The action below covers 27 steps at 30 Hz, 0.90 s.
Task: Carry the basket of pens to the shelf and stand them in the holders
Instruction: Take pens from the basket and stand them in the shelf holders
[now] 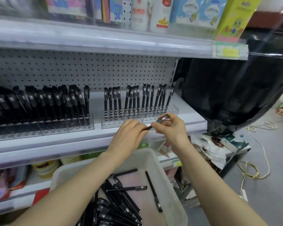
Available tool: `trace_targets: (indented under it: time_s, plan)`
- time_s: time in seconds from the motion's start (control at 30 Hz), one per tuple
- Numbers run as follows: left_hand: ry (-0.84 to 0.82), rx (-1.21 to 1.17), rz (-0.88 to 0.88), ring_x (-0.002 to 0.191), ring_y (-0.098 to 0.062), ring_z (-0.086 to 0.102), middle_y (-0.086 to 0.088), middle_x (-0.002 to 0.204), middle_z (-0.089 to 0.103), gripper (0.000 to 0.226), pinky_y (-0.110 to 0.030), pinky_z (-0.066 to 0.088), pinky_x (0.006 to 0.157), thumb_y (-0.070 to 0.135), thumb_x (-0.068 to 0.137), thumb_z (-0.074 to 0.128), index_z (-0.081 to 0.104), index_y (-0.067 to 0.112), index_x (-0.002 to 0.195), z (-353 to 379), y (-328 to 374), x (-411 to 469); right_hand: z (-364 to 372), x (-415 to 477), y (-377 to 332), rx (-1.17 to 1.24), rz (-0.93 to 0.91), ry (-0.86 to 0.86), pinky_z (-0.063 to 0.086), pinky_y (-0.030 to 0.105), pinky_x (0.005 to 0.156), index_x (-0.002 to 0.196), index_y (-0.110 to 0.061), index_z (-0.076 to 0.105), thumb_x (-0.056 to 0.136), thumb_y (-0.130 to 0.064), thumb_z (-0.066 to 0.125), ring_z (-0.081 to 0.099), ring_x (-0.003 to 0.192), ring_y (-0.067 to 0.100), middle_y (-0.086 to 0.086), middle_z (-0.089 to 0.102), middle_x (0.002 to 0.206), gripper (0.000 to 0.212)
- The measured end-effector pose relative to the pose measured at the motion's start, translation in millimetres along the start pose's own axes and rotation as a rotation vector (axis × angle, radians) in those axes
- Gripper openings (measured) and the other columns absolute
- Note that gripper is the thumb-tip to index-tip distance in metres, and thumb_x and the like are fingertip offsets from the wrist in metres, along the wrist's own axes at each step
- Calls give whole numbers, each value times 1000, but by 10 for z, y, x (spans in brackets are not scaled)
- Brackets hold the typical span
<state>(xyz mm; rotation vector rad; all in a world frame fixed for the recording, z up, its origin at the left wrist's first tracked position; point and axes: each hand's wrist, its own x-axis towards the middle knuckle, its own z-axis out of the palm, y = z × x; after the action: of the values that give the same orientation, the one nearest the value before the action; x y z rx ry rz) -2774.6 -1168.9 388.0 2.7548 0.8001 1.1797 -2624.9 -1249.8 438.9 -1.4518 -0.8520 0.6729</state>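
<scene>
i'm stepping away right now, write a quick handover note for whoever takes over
Left hand and right hand: both on one pen, held level in front of the right holder.
Basket: below the hands, with many loose pens in it.
Done: left holder packed; right holder has a back row of pens.
Left: stand the held pen in the right holder's empty front holes, then the rest from the basket.

Pens: matt black plastic. Holders: clear glossy acrylic. Basket: smooth white plastic. Shelf: painted metal, perforated back panel.
</scene>
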Motion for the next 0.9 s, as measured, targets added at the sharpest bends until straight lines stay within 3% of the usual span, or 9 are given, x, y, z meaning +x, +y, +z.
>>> trace_targets:
  time_s: [0.2, 0.27, 0.33, 0.4, 0.5, 0.57, 0.67, 0.9]
  plan:
    - [3, 28, 2, 92, -21, 55, -1, 99, 65, 25, -36, 51, 79, 27, 94, 59, 71, 13, 110, -11, 78, 167, -66, 144, -21, 148, -1, 14, 56, 22, 66, 89, -7, 64, 82, -7, 76, 63, 63, 14, 4, 65, 68, 15]
    - [3, 106, -3, 102, -20, 56, -1, 110, 65, 32, -36, 51, 87, 31, 94, 55, 68, 15, 119, -73, 41, 235, -219, 300, -111, 0, -98, 57, 57, 27, 70, 90, -10, 66, 86, -16, 73, 68, 69, 16, 5, 71, 75, 10]
    - [-14, 193, -44, 112, -21, 56, -2, 120, 62, 37, -37, 49, 95, 29, 92, 57, 63, 16, 126, -161, -64, 266, -395, 455, -254, -154, -241, 171, 56, 23, 67, 92, -11, 68, 90, -19, 68, 69, 69, 13, 4, 72, 78, 8]
    - [3, 277, -66, 109, -25, 57, -6, 119, 63, 37, -41, 52, 92, 24, 90, 65, 64, 13, 126, -227, -214, 259, -566, 624, -381, -261, -359, 302, 54, 15, 62, 100, -8, 68, 92, -19, 64, 68, 68, 10, 4, 71, 81, 14]
    - [17, 342, -82, 100, -29, 58, -9, 111, 64, 35, -44, 55, 81, 18, 87, 71, 66, 8, 121, -247, -407, 192, -689, 880, -430, -405, -442, 393, 59, 31, 76, 100, -11, 67, 94, -23, 59, 68, 72, 9, -5, 69, 80, 15]
    - [18, 363, -86, 100, -29, 57, -10, 111, 63, 35, -44, 55, 81, 19, 88, 69, 66, 8, 122, -215, -453, 151, -678, 1015, -410, -440, -457, 390, 56, 41, 83, 103, -13, 67, 95, -21, 57, 68, 81, 14, -8, 69, 84, 16]
    - [43, 371, -87, 100, -29, 57, -9, 112, 63, 36, -42, 53, 82, 21, 89, 68, 66, 9, 123, -162, -453, 124, -609, 1152, -375, -527, -458, 347, 53, 41, 90, 118, -11, 65, 96, -21, 56, 67, 96, 21, 2, 73, 101, 26]
    - [89, 363, -107, 98, -25, 54, -4, 108, 63, 34, -39, 51, 80, 24, 90, 64, 66, 14, 122, -114, -478, 112, -458, 1347, -191, -733, -395, 206, 55, 44, 79, 121, -10, 64, 98, -19, 53, 66, 88, 36, 17, 71, 100, 27]
